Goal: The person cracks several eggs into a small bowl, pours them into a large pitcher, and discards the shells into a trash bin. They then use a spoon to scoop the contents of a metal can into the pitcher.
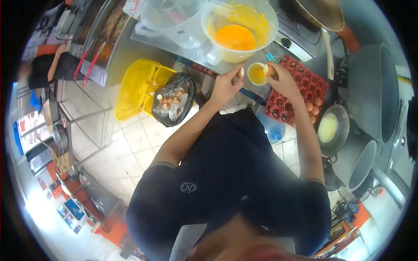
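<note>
My left hand [227,88] pinches half an eggshell [240,73] just left of a small white cup [251,78]. The other eggshell half [269,69] is held in my right hand [284,83], at the cup's right rim. Yellow raw egg [259,75] lies inside the cup. Right of it, under my right forearm, sits a red egg tray [297,71] with mostly vacant hollows and several brown eggs [314,106] at one corner. Behind the cup stands a large clear pitcher [272,24] with orange-yellow beaten egg [235,37] in it.
A yellow bin [133,89] with a black bag of eggshells [167,102] stands at left on the floor. Another clear pitcher [174,26], scissors [271,58], a stove [296,37] with a frying pan [324,15], and large pots [379,87] surround the counter. Another person [48,67] is far left.
</note>
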`<act>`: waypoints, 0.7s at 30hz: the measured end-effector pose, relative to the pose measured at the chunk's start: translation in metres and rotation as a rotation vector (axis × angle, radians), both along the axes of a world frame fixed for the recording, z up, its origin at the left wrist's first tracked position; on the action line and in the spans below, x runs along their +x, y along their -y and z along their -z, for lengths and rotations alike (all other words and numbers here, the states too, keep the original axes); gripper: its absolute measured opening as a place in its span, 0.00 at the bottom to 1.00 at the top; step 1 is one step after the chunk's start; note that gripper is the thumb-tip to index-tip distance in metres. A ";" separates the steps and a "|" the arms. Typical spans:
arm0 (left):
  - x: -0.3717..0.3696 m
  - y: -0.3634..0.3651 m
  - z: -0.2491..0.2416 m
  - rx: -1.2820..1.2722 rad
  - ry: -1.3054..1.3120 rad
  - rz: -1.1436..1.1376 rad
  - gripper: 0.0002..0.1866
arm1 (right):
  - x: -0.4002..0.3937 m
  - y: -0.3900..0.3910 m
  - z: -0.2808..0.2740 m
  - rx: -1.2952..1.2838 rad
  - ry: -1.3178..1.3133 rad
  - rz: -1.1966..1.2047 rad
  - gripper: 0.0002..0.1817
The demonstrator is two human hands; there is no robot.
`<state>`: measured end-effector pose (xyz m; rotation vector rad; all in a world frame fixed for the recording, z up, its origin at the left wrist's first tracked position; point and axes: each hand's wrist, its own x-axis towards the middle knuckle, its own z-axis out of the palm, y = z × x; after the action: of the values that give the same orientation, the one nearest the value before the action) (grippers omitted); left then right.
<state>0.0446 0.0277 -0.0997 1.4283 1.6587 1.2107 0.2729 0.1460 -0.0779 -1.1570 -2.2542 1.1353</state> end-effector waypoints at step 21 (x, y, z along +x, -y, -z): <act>-0.175 0.197 0.099 -0.730 -0.213 -0.696 0.32 | -0.274 0.101 0.073 -0.374 -0.011 -0.909 0.49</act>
<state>-0.1299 -0.1696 -0.1985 0.5428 2.5111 0.6264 -0.0008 0.0454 -0.1508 -0.1431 -2.6906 1.9251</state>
